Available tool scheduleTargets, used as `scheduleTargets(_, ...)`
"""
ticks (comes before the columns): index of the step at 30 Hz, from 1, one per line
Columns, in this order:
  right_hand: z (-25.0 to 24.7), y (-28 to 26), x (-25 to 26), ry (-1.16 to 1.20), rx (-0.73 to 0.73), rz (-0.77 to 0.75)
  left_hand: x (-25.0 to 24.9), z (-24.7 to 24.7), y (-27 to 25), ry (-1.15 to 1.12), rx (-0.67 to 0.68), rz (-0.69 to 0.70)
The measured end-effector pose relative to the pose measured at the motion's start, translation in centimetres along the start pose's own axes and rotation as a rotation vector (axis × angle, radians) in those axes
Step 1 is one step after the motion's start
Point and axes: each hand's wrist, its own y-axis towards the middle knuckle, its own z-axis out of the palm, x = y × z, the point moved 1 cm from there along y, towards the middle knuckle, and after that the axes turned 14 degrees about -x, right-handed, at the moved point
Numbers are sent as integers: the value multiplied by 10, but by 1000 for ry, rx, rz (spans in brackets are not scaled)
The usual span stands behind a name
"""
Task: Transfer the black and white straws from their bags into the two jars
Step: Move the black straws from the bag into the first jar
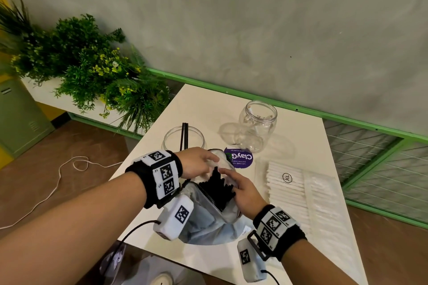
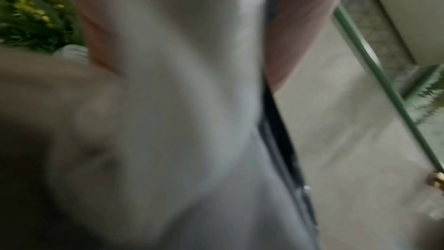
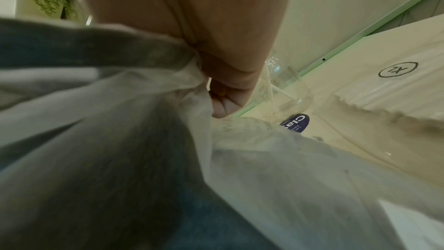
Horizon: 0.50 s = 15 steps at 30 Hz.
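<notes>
On the table point(image 1: 231, 259), the bag of straws point(image 1: 208, 210) lies at the near edge, a second bag point(image 1: 298, 194) to its right. Behind them stand two jars: the left jar point(image 1: 184, 137) nearer, the right jar point(image 1: 257, 125) farther back, a sticker point(image 1: 240, 158) between.

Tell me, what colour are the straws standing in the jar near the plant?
Black, seen best in the head view.

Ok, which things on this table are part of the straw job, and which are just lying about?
Job:
bag of black straws, held open by left hand and right hand
bag of white straws
left jar, a few black straws in it
right jar

Lying about:
purple sticker
plants
white cord
</notes>
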Motion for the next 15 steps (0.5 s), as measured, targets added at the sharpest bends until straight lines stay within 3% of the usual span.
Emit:
scheduleTargets(6,-3,0,-12,1,-33,51,19,-6,-2,-58,-12,-42)
scheduleTargets(11,-1,1,-13,19,-69,74,18,-31,-33,125,25,12)
scheduleTargets(15,-3,0,-7,-67,-136,-49,27,-33,-50,354,112,41)
